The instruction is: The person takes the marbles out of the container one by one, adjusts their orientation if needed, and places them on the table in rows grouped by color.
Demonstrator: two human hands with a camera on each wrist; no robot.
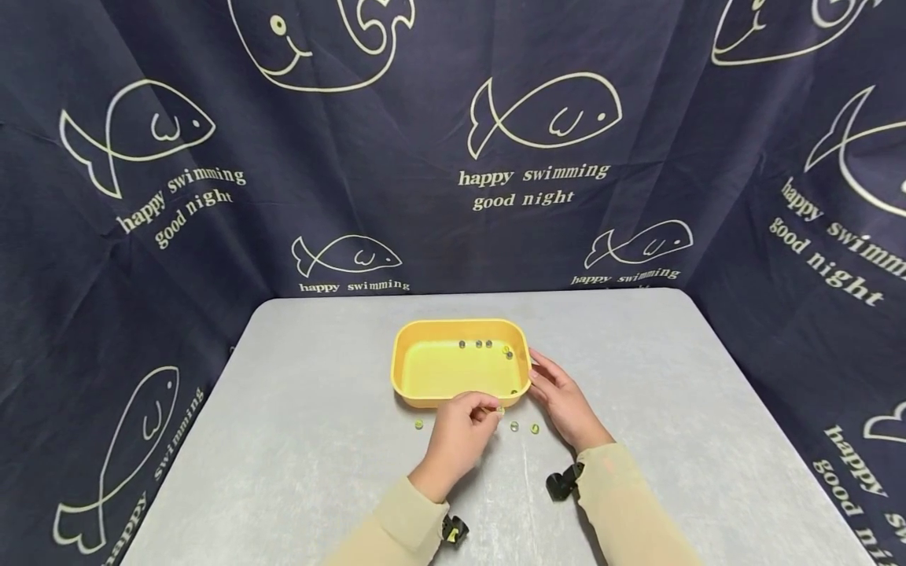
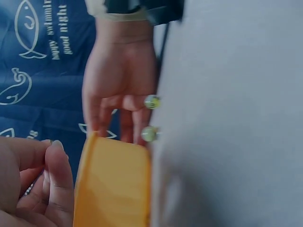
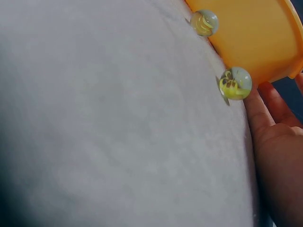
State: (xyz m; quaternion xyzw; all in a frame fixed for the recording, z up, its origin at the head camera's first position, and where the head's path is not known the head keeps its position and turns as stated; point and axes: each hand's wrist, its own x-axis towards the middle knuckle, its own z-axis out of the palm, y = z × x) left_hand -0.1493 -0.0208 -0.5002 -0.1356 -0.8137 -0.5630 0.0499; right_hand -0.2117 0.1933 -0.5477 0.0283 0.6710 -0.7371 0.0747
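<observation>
A yellow rectangular bin [image 1: 432, 402] stands on the table, with several glass marbles lying inside along its far and right sides. At its near right edge my left hand [image 1: 460, 432] pinches a marble [image 1: 500, 410] between thumb and fingertips. My right hand [image 1: 562, 401] touches the bin's right wall with its fingers fairly straight. In front of the bin lie a clear marble [image 1: 514, 426] and a yellow-green marble [image 1: 534, 428], also near the right hand in the right wrist view. Another yellow-green marble [image 1: 419, 424] lies left of my left hand.
The grey table [image 1: 318, 440] reaches out on both sides of the bin. Dark blue curtains [image 1: 439, 157] with fish drawings enclose its back and sides. A black wrist camera [image 1: 564, 482] is strapped beside the right sleeve, another [image 1: 455, 531] beside the left.
</observation>
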